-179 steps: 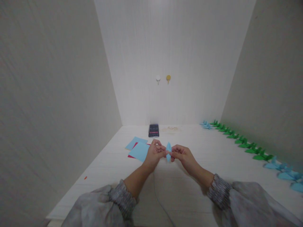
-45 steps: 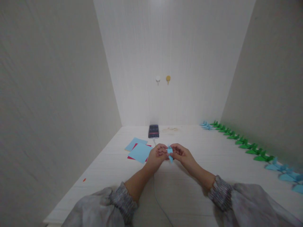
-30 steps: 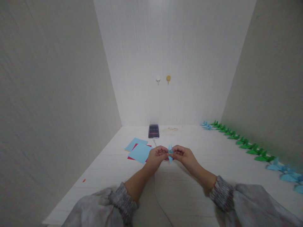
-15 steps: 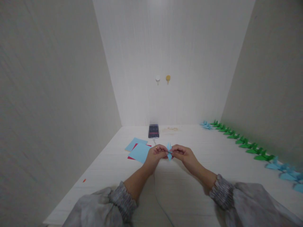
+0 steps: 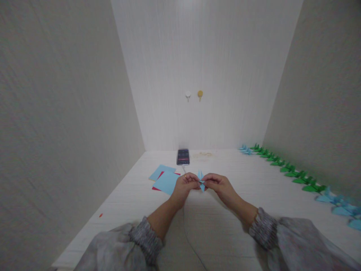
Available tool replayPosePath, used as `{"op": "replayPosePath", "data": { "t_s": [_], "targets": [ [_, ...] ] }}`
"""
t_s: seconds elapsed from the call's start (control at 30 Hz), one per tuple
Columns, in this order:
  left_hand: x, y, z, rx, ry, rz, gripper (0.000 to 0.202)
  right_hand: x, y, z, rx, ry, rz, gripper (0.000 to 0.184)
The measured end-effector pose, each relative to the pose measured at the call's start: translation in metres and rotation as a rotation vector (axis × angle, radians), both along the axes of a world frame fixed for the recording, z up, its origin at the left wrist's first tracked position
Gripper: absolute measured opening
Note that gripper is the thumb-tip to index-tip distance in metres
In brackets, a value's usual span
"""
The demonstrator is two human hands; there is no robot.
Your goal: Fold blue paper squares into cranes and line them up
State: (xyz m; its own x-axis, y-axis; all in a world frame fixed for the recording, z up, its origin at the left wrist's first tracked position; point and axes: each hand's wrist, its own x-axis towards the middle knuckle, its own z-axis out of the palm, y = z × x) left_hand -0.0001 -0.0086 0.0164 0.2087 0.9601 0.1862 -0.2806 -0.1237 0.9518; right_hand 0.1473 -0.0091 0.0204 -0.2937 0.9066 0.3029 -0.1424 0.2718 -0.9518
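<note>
A small folded light-blue paper piece (image 5: 200, 179) is pinched between both of my hands above the white tabletop (image 5: 254, 188). My left hand (image 5: 184, 185) grips its left side with closed fingers; a ring shows on one finger. My right hand (image 5: 218, 184) grips its right side, fingers curled shut. Points of the paper stick up and down between the fingertips. Both arms wear grey sleeves with gathered cuffs.
Flat blue sheets (image 5: 166, 180) over a red sheet lie left of my hands. A dark phone (image 5: 183, 156) with a cable sits near the back wall. Folded green paper figures (image 5: 287, 167) and blue ones (image 5: 338, 201) line the right wall. Two hooks (image 5: 194, 94) hang on the back wall.
The paper piece has become narrower and more compact since six seconds ago. My hands have stayed close together, shifting only slightly while working the folds.
</note>
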Motion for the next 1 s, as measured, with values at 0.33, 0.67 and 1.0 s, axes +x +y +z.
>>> {"op": "replayPosePath", "data": {
  "t_s": [0.33,0.67,1.0],
  "targets": [
    [-0.003,-0.002,0.005,-0.001,0.026,-0.013,0.014,0.002,-0.002,0.004,0.140,-0.019,-0.019,0.010],
    [0.000,0.000,0.001,0.015,0.019,0.020,0.025,-0.001,0.000,0.001,0.020,0.060,-0.024,0.020],
    [0.002,0.004,-0.009,0.058,0.031,0.019,0.027,0.001,0.007,-0.008,-0.100,0.051,-0.009,0.019]
  ]
}}
